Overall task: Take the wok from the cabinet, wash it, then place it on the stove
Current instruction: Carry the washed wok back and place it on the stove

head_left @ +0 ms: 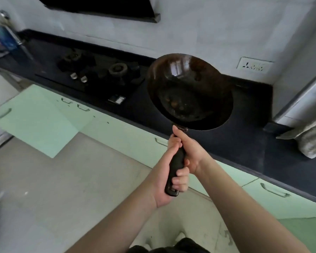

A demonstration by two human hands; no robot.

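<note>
Above the counter [244, 143], one wok [189, 92]; two hands, left hand [167, 178] and right hand [189, 152], fingers wrapped round its handle [176, 165].

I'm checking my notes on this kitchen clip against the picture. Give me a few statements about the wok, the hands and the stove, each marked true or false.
1. Both hands grip the wok's handle. True: the left hand holds nearer its end and the right hand nearer the bowl.
2. The wok sits on a burner. False: it is held up over the dark counter, right of the stove.
3. A pot stands on the stove. False: both burners are bare.
4. A wall socket is on the wall beyond the wok. True.
5. The wok is upside down. False: its inside faces the camera.
</note>
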